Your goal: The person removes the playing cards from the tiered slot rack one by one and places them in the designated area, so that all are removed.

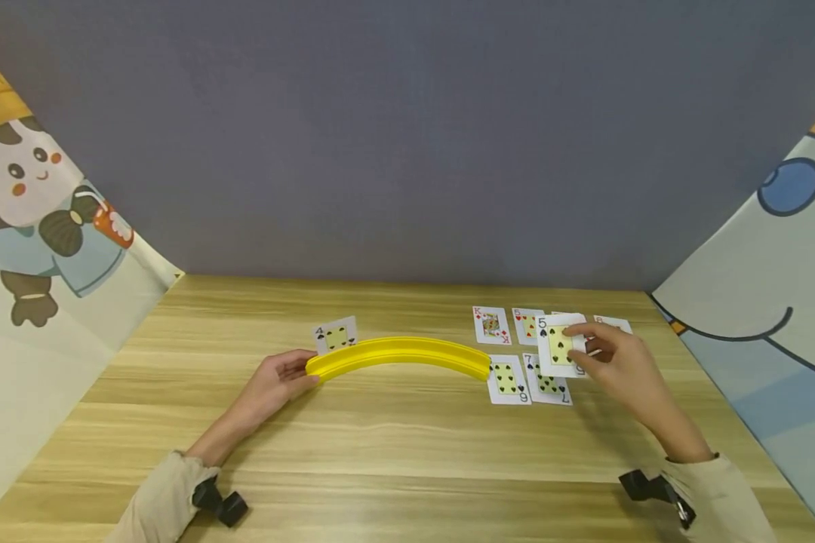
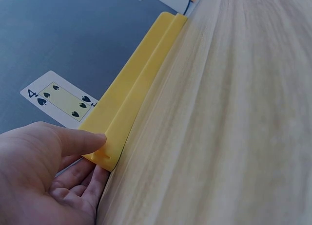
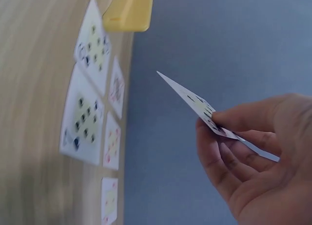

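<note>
My left hand (image 1: 275, 386) grips the left end of a curved yellow card holder (image 1: 397, 350), thumb on the near side in the left wrist view. A four of spades (image 2: 57, 99) stands upright in the holder near that end. Over the right side of the table, my right hand (image 1: 618, 366) pinches a five of spades (image 1: 555, 347) between thumb and fingers, its face showing in the head view. Beneath and beside it lie a black six (image 1: 506, 379), partly behind the holder's right end, and a seven of spades (image 1: 548, 383).
Behind those cards lie a king of diamonds (image 1: 491, 326), a red five (image 1: 526, 324) and another red card (image 1: 614, 323), with one more mostly hidden behind the held card. A grey wall (image 1: 407, 151) rises at the table's back; printed panels flank both sides.
</note>
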{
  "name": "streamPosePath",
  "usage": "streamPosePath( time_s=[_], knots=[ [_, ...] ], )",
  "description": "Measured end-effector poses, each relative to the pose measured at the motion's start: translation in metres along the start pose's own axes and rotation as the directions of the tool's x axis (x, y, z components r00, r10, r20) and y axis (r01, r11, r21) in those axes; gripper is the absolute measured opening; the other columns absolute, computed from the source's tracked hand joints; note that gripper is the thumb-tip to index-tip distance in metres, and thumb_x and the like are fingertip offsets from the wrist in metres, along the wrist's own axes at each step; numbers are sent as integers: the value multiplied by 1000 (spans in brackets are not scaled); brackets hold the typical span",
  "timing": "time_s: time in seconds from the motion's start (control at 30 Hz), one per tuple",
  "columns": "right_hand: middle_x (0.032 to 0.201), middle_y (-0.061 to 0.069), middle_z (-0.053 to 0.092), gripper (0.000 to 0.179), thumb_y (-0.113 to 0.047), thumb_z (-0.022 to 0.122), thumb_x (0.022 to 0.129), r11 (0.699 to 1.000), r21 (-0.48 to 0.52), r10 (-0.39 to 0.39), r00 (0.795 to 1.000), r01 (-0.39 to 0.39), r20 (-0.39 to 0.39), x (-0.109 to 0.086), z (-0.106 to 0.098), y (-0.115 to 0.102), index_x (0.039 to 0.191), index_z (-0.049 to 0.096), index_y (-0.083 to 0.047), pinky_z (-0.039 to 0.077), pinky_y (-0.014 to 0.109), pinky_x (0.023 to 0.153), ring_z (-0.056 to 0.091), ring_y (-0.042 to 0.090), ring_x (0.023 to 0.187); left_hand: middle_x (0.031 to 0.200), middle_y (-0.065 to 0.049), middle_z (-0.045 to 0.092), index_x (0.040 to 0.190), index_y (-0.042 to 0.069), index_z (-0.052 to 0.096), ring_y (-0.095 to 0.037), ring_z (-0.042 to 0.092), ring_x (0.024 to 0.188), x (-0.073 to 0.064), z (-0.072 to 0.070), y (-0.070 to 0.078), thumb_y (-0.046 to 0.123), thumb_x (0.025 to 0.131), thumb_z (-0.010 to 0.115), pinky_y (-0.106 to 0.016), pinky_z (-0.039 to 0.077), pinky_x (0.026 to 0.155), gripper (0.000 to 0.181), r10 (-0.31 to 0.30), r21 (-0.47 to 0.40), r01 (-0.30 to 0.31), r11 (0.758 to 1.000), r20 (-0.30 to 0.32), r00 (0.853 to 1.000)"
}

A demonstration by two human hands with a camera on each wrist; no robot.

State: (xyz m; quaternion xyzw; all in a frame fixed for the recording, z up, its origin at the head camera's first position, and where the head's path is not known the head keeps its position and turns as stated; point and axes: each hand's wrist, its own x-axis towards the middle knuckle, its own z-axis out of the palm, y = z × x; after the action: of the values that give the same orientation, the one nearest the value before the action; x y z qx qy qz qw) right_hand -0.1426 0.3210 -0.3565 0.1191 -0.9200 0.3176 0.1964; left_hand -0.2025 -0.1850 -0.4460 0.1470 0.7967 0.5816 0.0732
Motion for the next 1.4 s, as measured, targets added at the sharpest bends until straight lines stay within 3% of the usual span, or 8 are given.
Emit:
streamPosePath(
  time_s=[0.2,0.57,0.83,1.17,1.4],
  knots=[
    [93,17,71,30,8,77,79,998,-64,16,1000,-15,18,-6,-7,15,107,70,0,54,20,57,62,2,70,128,-23,62,129,-5,61,-32,62,115,0,0,0,7,90,72,-23,52,94,42,2,7,-2,1000,-2,1000],
    [97,23,72,28,4,77,80,992,-123,47,996,-38,70,-9,-12,42,106,71,0,52,23,52,67,19,72,128,-23,61,129,-4,61,-32,62,114,-1,0,1,7,90,72,-23,53,94,42,-8,12,8,1000,-6,1000],
    [91,19,71,27,4,77,80,990,-122,81,989,-66,122,-11,-20,59,105,71,1,50,24,49,61,1,69,129,-22,61,129,-3,61,-31,62,114,-1,0,2,8,90,73,-22,53,93,42,-7,16,7,1000,-8,1000],
    [91,20,70,28,1,78,79,968,-224,172,946,-111,274,-15,-10,75,106,71,1,51,29,56,65,27,76,128,-21,62,129,-3,61,-30,62,114,-2,0,1,8,90,72,-23,53,93,42,1,21,-1,1000,-6,1000],
    [107,35,63,36,-2,77,79,947,-283,250,907,-155,340,-17,-8,73,114,69,6,56,37,59,67,37,84,128,-23,62,129,-5,61,-33,62,114,-1,0,0,7,90,72,-22,53,92,42,14,5,-14,1000,-2,1000]
  ],
)
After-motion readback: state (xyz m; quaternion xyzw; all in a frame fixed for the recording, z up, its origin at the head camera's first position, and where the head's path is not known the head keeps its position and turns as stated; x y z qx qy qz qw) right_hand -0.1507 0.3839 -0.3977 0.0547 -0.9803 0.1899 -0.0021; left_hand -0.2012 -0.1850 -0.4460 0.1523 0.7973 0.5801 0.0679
